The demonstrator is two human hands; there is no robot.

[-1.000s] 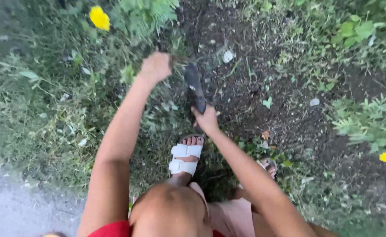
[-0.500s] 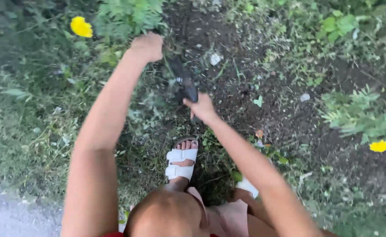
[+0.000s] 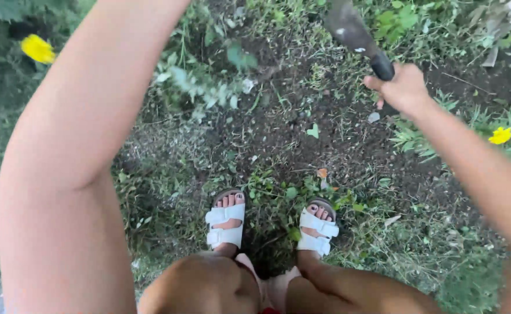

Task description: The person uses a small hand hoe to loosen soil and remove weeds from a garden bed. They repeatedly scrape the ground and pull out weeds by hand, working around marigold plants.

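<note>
The right hand [image 3: 403,88] was closed firmly around the black handle of a dark metal garden trowel [image 3: 354,35], raised above bare dark soil [image 3: 302,125], best swung clear of the white sandals [image 3: 226,224], while the left hand was out of view.

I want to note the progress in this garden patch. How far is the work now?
Done: a patch of bare dark soil lies open. In hand: the right hand grips a dark trowel, raised above the ground; the left hand is out of view. Left: weeds and grass remain around the patch.
</note>
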